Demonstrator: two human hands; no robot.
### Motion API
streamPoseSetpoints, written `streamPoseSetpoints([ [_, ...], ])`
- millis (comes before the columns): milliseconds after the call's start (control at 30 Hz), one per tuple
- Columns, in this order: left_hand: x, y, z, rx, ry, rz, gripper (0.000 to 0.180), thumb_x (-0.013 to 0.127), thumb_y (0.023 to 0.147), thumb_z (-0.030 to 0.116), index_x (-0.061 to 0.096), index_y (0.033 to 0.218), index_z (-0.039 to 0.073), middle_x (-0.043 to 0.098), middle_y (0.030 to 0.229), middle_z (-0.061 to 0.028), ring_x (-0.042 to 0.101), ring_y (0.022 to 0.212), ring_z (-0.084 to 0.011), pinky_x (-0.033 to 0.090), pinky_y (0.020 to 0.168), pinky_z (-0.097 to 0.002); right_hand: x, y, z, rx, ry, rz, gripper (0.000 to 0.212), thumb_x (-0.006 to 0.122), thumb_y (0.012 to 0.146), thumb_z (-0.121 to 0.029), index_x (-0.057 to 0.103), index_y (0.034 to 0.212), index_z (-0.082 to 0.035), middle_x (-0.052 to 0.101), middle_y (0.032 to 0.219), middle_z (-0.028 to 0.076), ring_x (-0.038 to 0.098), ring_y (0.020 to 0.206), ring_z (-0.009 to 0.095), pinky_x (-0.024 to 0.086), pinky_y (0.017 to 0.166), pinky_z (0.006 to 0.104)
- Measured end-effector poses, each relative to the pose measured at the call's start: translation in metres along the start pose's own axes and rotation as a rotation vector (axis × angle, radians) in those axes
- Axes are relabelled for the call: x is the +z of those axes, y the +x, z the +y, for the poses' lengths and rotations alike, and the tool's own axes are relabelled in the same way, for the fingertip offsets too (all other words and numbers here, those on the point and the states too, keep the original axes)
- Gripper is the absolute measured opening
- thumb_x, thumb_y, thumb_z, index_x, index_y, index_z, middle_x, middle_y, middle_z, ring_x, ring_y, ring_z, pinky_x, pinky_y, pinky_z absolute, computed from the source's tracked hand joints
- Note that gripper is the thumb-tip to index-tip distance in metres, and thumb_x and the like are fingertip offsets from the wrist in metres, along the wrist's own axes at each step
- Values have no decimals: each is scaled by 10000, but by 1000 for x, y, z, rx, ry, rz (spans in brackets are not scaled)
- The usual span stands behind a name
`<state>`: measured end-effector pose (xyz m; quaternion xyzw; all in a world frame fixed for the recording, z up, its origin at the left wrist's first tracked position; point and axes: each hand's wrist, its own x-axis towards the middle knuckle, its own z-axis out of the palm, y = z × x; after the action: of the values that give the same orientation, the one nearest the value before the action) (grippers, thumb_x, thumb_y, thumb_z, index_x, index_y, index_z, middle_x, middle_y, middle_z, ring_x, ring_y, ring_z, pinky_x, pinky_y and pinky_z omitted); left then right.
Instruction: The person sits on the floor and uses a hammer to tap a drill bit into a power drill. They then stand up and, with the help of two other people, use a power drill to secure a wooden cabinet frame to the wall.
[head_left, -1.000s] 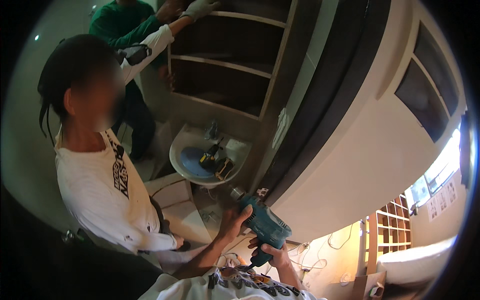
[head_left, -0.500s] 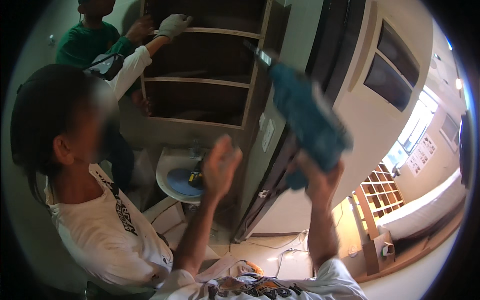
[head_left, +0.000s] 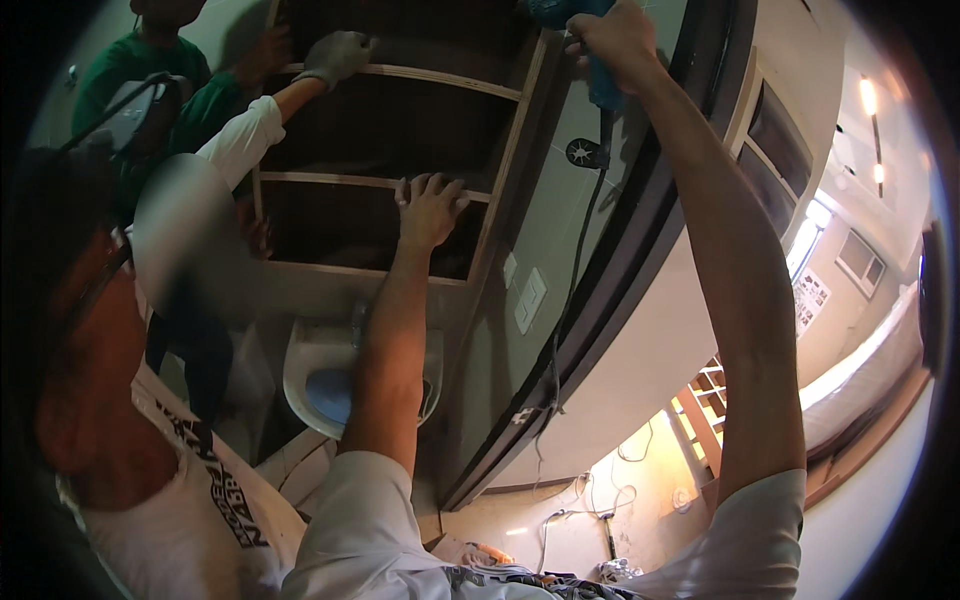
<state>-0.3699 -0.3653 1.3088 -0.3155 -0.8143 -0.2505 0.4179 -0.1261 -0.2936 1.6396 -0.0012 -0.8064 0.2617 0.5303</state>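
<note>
My right hand (head_left: 618, 42) is raised at the top of the view, wrapped round the handle of a teal power drill (head_left: 603, 88). The drill's front end is cut off by the picture's edge. Its dark cord (head_left: 578, 270) hangs down along the door frame, with a round black piece (head_left: 585, 153) near the handle. My left hand (head_left: 430, 212) reaches up to an open dark shelf unit (head_left: 390, 130) on the wall, its fingers hooked over the pale edge of the lower shelf. A co-worker's gloved hand (head_left: 338, 57) holds the upper shelf edge.
One person in white (head_left: 190, 490) stands close on my left; another in a green top (head_left: 125, 75) is behind. A washbasin (head_left: 300, 375) sits below the shelf unit. The dark door frame (head_left: 620, 250) rises at right, beside wall switches (head_left: 528, 300). Cables (head_left: 545, 525) lie on the floor.
My right hand has lifted the drill up toward the top edge. My left hand has moved up from open air onto the lower shelf edge. The person in white now appears closer.
</note>
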Motion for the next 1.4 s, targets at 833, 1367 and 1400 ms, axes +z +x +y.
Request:
streamPoseSetpoints([
  [833,35,-4,-4,31,58,374,465,608,990,607,648,1325,288,549,1366,-57,448,1367,-285,187,1226,-619,53,26,17,-39,-294,43,484,681,781,7,518,1215,150,714,763,198,718,607,250,565,486,369],
  [1367,36,62,89,-92,-231,60,1032,803,850,343,202,1656,111,589,1361,-272,687,1105,-437,422,1129,-600,79,56,43,121,-96,-118,87,641,819,27,691,791,92,693,672,201,700,551,267,561,456,392],
  [1400,44,66,89,-118,-183,190,920,749,882,276,262,1648,129,661,1220,-267,729,954,-401,508,995,-580,80,60,35,133,-152,-143,75,642,838,37,698,871,74,694,712,178,694,566,260,565,460,406],
])
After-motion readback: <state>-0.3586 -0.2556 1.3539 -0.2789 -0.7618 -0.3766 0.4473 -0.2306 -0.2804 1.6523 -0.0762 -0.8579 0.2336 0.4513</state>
